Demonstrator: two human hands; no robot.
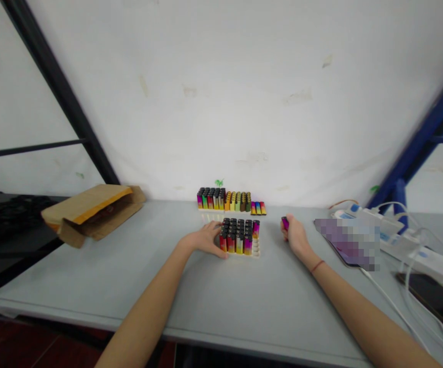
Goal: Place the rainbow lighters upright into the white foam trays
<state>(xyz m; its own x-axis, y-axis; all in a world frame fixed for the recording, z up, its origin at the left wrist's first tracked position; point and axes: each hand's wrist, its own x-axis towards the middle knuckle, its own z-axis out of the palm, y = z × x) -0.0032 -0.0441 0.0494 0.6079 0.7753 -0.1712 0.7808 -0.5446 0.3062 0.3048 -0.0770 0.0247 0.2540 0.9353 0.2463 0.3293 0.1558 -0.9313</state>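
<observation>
The right hand (295,237) is closed in a loose fist around a purple lighter (285,223), which stands upright out of the top of the grip. Only its upper end shows above the fingers. The hand rests on the grey table (221,306), with a red string (317,266) round the wrist.

At 9 o'clock from that hand, a short way apart, sits the near tray (256,250). It is a white holder packed with upright rainbow-coloured lighters (237,236) with dark caps. The left hand (206,239) lies against the tray's 9 o'clock side. Its fingers are loosely spread along the edge and the thumb is at the front corner, so it steadies rather than clamps.

Most of the tray's places are filled. A few bare white sockets show down its 3 o'clock edge, so the filling looks nearly finished, with one short column left.

At 12 o'clock from the near tray, against the white wall, stands a far block of lighters (223,199) that looks full. Three loose lighters (258,208) lie flat at its 3 o'clock end.

Farther out, a torn cardboard box (91,212) lies at 10 o'clock. A phone (350,243) and a power strip (398,237) with white cables lie at 3 o'clock.
</observation>
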